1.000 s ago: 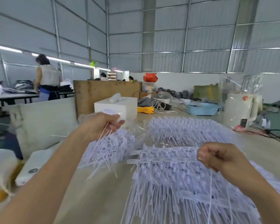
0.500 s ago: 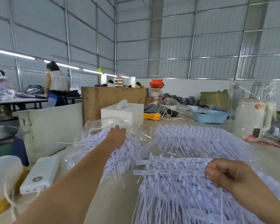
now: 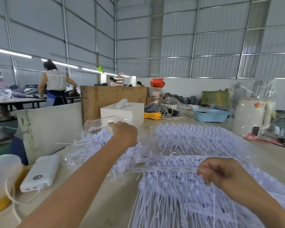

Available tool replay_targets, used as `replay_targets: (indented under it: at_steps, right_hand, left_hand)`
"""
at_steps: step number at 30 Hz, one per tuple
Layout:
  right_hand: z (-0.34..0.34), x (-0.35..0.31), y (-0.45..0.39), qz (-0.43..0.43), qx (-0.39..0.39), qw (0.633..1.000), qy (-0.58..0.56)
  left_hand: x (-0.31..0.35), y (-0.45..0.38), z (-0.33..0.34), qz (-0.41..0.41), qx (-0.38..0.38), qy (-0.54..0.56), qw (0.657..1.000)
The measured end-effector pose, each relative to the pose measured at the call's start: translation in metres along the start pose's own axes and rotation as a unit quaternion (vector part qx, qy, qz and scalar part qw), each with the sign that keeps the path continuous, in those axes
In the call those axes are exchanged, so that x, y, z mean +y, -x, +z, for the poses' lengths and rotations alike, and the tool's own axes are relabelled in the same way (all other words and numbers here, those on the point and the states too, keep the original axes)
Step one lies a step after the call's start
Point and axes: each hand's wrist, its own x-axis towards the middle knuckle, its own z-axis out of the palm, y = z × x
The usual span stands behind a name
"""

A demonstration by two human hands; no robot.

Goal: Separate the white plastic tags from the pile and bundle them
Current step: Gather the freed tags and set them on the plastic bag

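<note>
My left hand rests knuckles-up on the separated tags beside the clear bag, likely depositing them; its grip is hidden. My right hand pinches 1 strip of the main pile on the counter. 1 second ago, the left hand was raised, gripping tags.

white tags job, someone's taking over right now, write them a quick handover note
Left hand: reached out, resting on the smaller heap of loose tags beside the clear plastic bag; whether it grips any cannot be seen.
Right hand: pinching a strip of tags on the main pile.
Done: some tags separated to the left.
Left: most of the pile; no tied bundle visible.
</note>
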Motion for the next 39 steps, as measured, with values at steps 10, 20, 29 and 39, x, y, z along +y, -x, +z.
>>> replay_targets:
  at_steps: [10,20,29,39]
  right_hand:
    - [-0.006,0.010,0.008,0.015,-0.054,0.998,0.009]
    - [-0.015,0.026,0.005,0.033,-0.020,0.992,0.117]
    - [-0.016,0.023,0.006,0.017,-0.031,0.987,0.158]
    - [-0.013,0.016,0.009,0.018,-0.009,0.958,0.288]
  left_hand:
    - [0.113,0.099,0.014,0.223,-0.161,0.652,0.707]
    - [0.125,0.112,0.030,0.190,-0.135,0.805,0.546]
    - [0.136,0.114,0.039,0.176,-0.172,0.806,0.538]
    - [0.138,0.108,0.038,0.140,-0.210,0.828,0.500]
